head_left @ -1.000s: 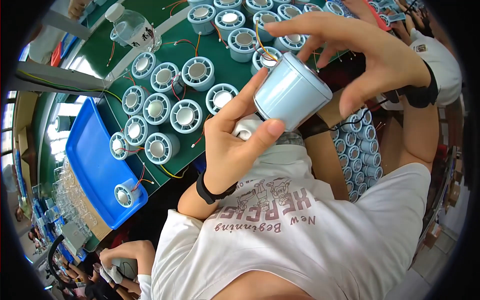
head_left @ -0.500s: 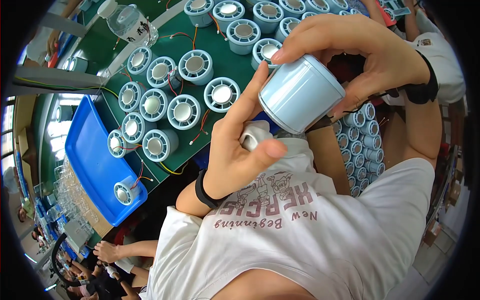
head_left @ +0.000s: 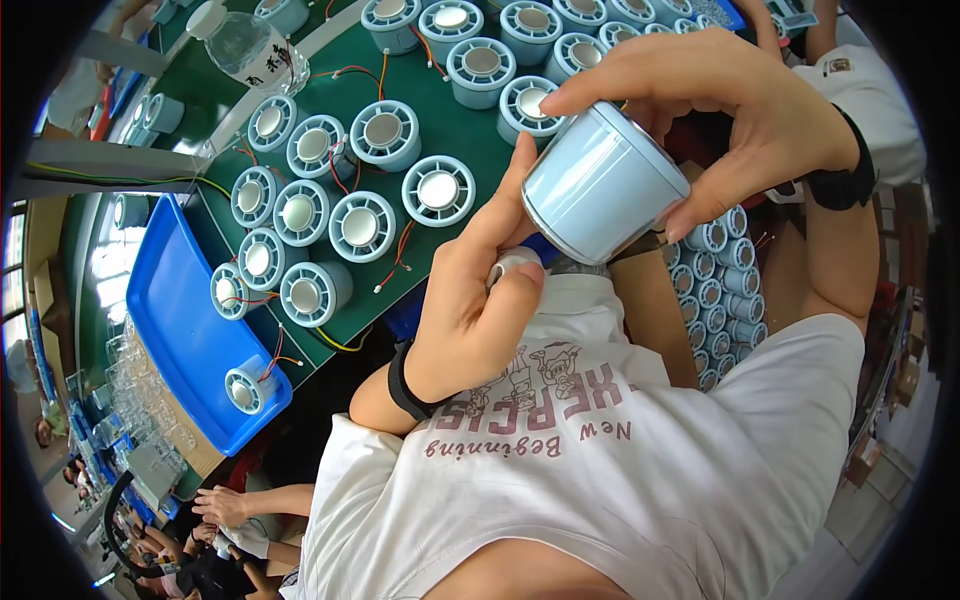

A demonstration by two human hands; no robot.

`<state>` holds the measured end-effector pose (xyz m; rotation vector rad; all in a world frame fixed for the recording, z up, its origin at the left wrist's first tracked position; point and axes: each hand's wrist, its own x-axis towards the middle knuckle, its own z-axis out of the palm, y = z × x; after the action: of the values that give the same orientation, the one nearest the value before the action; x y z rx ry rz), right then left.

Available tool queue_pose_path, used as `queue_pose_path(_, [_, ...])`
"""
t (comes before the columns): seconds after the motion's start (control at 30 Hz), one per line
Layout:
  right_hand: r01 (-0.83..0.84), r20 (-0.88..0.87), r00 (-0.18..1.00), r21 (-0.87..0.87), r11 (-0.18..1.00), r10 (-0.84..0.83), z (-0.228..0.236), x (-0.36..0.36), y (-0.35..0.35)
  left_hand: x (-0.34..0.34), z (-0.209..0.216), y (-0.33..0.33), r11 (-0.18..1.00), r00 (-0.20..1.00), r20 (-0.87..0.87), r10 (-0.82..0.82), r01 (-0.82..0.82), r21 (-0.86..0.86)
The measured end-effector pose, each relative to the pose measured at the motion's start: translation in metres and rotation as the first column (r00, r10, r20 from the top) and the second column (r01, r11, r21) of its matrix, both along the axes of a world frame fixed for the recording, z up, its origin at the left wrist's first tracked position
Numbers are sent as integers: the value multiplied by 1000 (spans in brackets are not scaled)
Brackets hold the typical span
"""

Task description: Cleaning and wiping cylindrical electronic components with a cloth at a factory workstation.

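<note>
I'm viewing a green bench [head_left: 455, 130] stretching across the far left. Light-blue housings [head_left: 438, 189] with spoked rims and silvery discs are standing on it, some clustering on the left, others crowding the far side. Thin leads [head_left: 407, 243] are trailing between them. A clear bottle [head_left: 250, 50] is resting far left; a blue tray [head_left: 170, 310] is lying nearer.

- The cylinder [head_left: 605, 185] I hold: smooth, glossy plastic
- My shirt [head_left: 600, 500]: matt, creased cloth
- The discs [head_left: 437, 190] before me: smooth, metal-looking
- The tray [head_left: 185, 310] beside me: smooth plastic
- The bottle [head_left: 235, 48]: clear, shiny plastic
- Carton flap [head_left: 648, 310]: matt cardboard
</note>
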<state>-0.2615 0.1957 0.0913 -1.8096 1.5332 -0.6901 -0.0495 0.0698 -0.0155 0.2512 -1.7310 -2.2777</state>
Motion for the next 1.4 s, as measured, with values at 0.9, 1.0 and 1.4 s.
queue_pose_path(0.9, [971,-592,-227,-79,-224,-773,-197,99,252,-23,-16,18,989,992,-24,-123,121,-80])
queue_pose_path(1.0, [974,-494,-164,-218,-61,-854,-144,77,212,-19,-22,16,976,988,-15,-154,150,-160])
queue_pose_path(1.4, [840,-270,408,-262,474,-872,94,33,-126,-6,-16,-8,946,955,-214,-204,136,-294])
